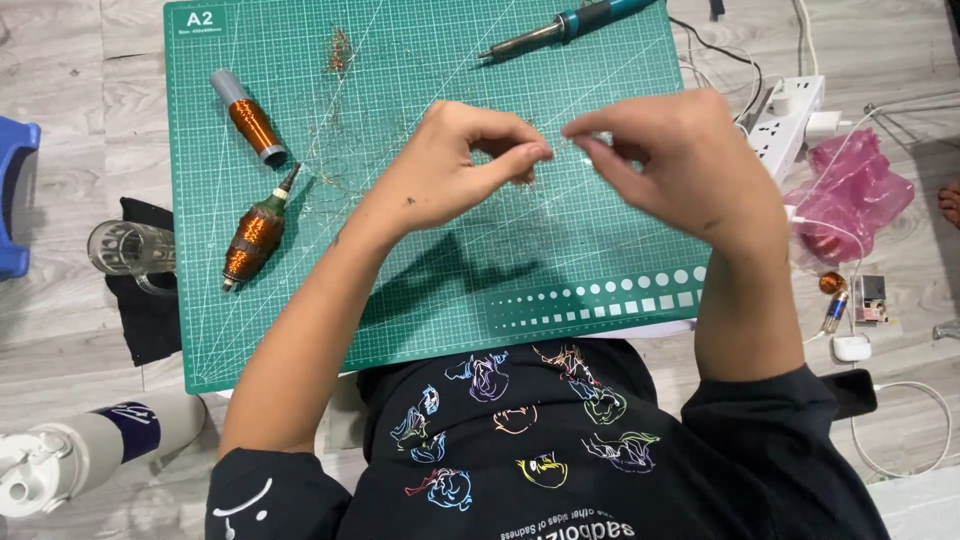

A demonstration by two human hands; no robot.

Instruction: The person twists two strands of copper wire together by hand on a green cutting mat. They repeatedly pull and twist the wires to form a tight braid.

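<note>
both hands meet above the middle of the green cutting mat (560,290): the left hand (450,170) and right hand (670,165) each pinch narrow on a fine wire (558,140), barely visible between the fingertips. open mat lies below them toward its near edge. 2 copper coils (250,120) lie near the mat's left edge, 1 soldering iron (560,25) at its far edge, 1 glass (130,250) just off the left.

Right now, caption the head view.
Both hands pinch fine wire above a green gridded cutting mat beside copper-wound coils.
</note>
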